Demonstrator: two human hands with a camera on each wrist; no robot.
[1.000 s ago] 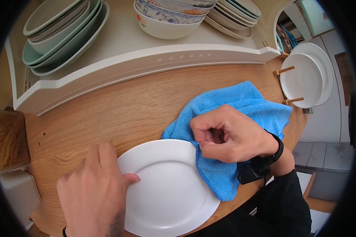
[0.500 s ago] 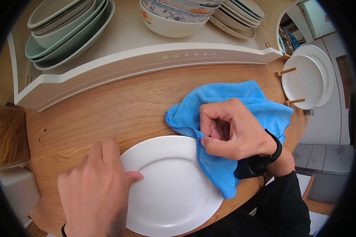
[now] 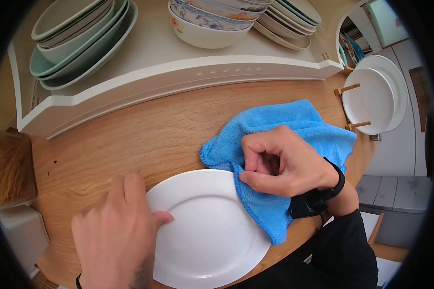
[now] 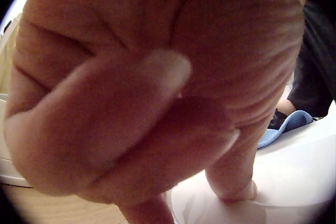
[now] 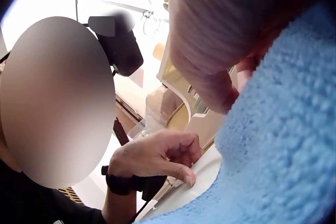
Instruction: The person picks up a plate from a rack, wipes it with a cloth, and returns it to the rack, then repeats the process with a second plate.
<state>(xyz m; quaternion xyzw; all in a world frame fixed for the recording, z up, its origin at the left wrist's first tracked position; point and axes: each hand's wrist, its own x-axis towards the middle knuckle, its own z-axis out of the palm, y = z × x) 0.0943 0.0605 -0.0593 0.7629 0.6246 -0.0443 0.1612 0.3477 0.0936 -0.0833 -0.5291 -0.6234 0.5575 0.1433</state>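
A white plate [image 3: 202, 231] is tilted up over the wooden table in the head view. My left hand [image 3: 113, 229] grips its left rim, the thumb lying on the upper face; in the left wrist view the other fingers [image 4: 105, 124] curl in toward the palm. My right hand [image 3: 287, 164] pinches a blue cloth [image 3: 294, 115] at the plate's right edge, with thumb and fingers curled. The cloth drapes over that edge and hides the right part of the plate. In the right wrist view the cloth [image 5: 283, 129] fills the right side, close under the fingers.
Behind the table surface [image 3: 130, 125], a white shelf [image 3: 188, 74] bears stacked greenish dishes [image 3: 82, 48], patterned bowls [image 3: 207, 29] and plates [image 3: 284, 24]. White plates [image 3: 371, 96] stand in a wooden-pegged rack at right. A clear container [image 3: 9, 168] of pale strands stands at left.
The right hand and the cloth have shifted slightly back and forth along the plate's right edge. The left hand keeps its grip on the rim. The head view has moved a little.
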